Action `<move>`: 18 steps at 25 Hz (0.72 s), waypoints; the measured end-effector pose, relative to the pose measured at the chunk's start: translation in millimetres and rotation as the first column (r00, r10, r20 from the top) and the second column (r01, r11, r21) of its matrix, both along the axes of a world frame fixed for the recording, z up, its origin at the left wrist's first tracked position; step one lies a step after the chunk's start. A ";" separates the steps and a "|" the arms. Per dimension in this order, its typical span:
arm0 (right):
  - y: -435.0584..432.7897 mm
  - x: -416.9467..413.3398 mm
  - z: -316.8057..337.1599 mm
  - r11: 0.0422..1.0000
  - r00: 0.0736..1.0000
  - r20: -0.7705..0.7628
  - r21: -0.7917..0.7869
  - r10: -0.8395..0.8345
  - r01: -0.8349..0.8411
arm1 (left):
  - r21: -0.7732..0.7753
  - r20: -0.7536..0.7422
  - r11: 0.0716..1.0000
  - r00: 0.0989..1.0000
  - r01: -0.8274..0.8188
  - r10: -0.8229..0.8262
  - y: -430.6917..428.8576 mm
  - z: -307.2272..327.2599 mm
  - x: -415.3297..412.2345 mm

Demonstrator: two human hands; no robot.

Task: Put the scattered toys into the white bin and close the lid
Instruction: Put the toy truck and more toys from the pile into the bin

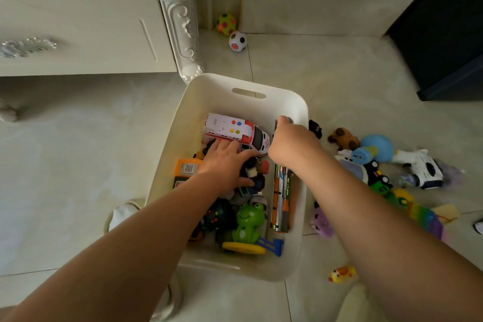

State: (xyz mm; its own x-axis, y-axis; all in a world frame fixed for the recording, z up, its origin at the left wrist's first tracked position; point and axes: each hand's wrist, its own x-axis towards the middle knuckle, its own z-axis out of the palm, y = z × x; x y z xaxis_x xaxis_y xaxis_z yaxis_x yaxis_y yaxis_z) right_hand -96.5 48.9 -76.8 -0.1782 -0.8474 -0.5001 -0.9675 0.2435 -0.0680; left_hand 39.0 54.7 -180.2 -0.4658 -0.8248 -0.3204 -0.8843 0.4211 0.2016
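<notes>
White bin [243, 83] sits on the floor tiles, mid-view, open, about half full: ambulance [235, 131] at the far end, frog [248, 222] near you, train [281, 201] along the right wall.

Your left hand [224, 162] lies inside, fingers spread flat on the dark toys beside the ambulance. Your right hand [290, 144] hangs over the bin's right side, back to the camera.

Risks:
- Ambulance lies tilted on other toys. If it stays high, the lid may not seat.
- Pressing down with the left hand may jam small toys together.
- 2 balls, green spotted ball [226, 23] and white ball [237, 40], lie well apart by the wall and will roll at a careless touch.
- Yellow duck [342, 274] lies alone near you, easy to miss.
- Pile of toys [379, 165] on the right is tangled; 1 grab may drag others.

Hidden:
- Right fingers are out of sight; you cannot tell whether they pinch anything.
- No lid clearly shows.
- Arms cover part of the bin's contents.
</notes>
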 end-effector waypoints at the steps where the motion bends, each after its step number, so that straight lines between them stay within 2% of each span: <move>1: 4.1 2.0 -7.8 0.999 0.997 -0.060 -0.023 0.048 -0.050 | -0.003 0.014 1.000 1.000 0.015 -0.015 -1.8 0.3 3.1; 4: 17.2 2.6 -40.8 0.964 0.943 -0.243 -0.074 0.229 -0.254 | -0.034 0.035 0.999 0.999 0.021 -0.020 -3.7 -0.7 6.1; 6: 23.6 5.7 -61.7 0.971 0.953 -0.195 -0.005 0.233 -0.238 | -0.017 0.037 1.000 0.999 0.004 -0.003 1.3 -4.8 6.8; 10: 27.1 13.0 -75.6 0.994 0.992 -0.093 0.080 0.088 -0.080 | 0.043 -0.011 0.998 0.999 -0.048 0.048 12.3 -7.4 5.6; 12: 30.5 9.4 -75.8 0.991 0.992 -0.076 0.097 0.105 -0.098 | -0.015 0.044 0.995 0.994 -0.101 0.101 12.3 -4.6 10.7; 13: 32.8 8.0 -74.9 0.988 0.988 -0.084 0.097 0.133 -0.125 | -0.002 0.078 0.988 0.985 -0.156 0.156 11.5 -3.4 14.9; 16: 43.9 11.5 -71.5 0.976 0.976 -0.036 0.029 0.216 -0.215 | 0.167 0.141 0.949 0.959 -0.267 0.245 13.3 2.1 25.9; 18: 51.5 13.0 -76.7 0.969 0.968 0.046 0.010 0.246 -0.247 | 0.139 0.124 0.956 0.963 -0.257 0.240 15.0 4.2 30.3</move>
State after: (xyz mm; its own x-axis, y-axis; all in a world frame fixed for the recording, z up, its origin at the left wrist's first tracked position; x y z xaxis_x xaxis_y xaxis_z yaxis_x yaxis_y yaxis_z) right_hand -83.6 100.4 -153.5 0.0580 -0.8546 -0.5161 -0.9939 -0.0008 -0.1103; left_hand 69.2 69.7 -175.9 -0.2094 -0.8476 -0.4875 -0.9767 0.1568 0.1469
